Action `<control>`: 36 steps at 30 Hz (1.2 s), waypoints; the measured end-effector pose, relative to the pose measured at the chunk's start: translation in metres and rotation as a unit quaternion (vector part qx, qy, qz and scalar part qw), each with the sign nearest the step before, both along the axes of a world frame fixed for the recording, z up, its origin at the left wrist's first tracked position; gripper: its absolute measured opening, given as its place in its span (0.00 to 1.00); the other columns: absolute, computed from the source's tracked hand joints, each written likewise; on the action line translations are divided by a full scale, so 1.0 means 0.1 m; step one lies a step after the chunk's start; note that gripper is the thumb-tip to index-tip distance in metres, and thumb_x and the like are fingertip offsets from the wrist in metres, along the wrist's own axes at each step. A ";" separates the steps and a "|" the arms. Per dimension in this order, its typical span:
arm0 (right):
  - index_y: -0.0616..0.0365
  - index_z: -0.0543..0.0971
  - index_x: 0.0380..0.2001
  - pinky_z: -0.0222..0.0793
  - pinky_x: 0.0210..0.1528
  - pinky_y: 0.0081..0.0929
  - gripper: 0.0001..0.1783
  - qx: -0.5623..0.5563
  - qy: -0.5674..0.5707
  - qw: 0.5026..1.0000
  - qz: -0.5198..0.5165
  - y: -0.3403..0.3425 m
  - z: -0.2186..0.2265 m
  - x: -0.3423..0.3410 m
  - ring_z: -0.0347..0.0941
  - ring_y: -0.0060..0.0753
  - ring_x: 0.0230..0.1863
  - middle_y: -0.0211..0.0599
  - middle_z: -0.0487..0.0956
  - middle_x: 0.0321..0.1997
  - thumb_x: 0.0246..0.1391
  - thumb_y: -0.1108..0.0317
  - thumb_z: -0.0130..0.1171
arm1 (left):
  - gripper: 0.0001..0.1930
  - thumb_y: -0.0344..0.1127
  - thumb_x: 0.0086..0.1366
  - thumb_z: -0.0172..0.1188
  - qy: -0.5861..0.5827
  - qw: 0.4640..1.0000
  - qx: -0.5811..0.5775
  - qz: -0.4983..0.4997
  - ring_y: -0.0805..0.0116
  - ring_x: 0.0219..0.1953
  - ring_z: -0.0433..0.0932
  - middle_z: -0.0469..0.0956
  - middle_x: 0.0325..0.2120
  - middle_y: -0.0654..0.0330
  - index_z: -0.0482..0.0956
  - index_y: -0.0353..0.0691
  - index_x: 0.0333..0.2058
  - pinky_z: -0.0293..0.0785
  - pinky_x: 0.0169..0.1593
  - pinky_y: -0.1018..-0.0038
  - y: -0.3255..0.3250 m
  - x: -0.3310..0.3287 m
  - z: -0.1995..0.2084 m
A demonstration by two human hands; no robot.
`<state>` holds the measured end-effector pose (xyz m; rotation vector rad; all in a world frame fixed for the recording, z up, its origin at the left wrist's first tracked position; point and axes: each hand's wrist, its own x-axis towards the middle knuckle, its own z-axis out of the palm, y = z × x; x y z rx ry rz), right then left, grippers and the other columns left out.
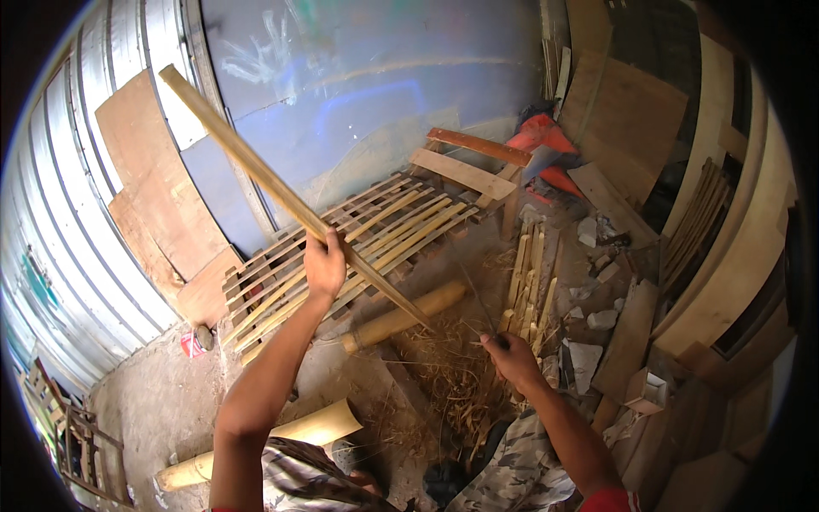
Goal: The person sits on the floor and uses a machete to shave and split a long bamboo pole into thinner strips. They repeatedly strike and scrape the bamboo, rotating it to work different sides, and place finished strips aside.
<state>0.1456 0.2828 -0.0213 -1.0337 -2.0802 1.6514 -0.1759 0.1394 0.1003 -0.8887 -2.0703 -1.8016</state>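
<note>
My left hand (325,266) is closed round a long bamboo strip (239,155), which slants from the upper left down toward the ground in front of me. In my right hand (514,362) is the handle of a knife, whose long, thin, dark blade (480,300) points up and away. The blade stands to the right of the strip's lower end, seemingly apart from it. Beneath both hands lies a heap of bamboo shavings (456,388). A round bamboo pole (408,317) rests on the ground just behind the strip's low end.
Beyond my left hand stands a low slatted rack (363,226). A thick bamboo piece (320,424) lies near my legs. Several cut strips (529,277) are bundled at the right, beside rubble (601,319) and a small box (647,391). Plywood sheets (153,188) lean on the metal wall.
</note>
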 end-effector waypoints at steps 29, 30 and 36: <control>0.62 0.79 0.39 0.67 0.33 0.43 0.33 0.152 -0.122 0.974 0.112 -0.26 -0.17 -0.29 0.73 0.39 0.28 0.40 0.74 0.24 0.62 0.38 0.49 | 0.19 0.56 0.67 0.50 -0.117 0.860 0.483 -0.114 0.77 0.17 0.52 0.55 0.17 0.67 0.60 0.48 0.28 0.53 0.23 0.79 -1.24 0.90 -0.55; 0.63 0.79 0.37 0.66 0.31 0.43 0.32 0.147 -0.126 0.973 0.123 -0.28 -0.19 -0.30 0.71 0.38 0.25 0.40 0.73 0.22 0.63 0.39 0.49 | 0.20 0.56 0.67 0.50 -0.113 0.858 0.484 -0.127 0.76 0.17 0.52 0.55 0.17 0.67 0.59 0.48 0.27 0.53 0.23 0.79 -1.27 0.96 -0.60; 0.63 0.79 0.36 0.67 0.26 0.42 0.29 0.186 -0.067 0.965 0.174 -0.86 -0.25 -0.09 0.73 0.41 0.21 0.41 0.73 0.18 0.64 0.42 0.50 | 0.24 0.61 0.63 0.54 -0.135 0.843 0.498 -0.153 0.69 0.22 0.62 0.59 0.20 0.64 0.58 0.47 0.28 0.63 0.30 0.72 -1.47 1.39 -0.80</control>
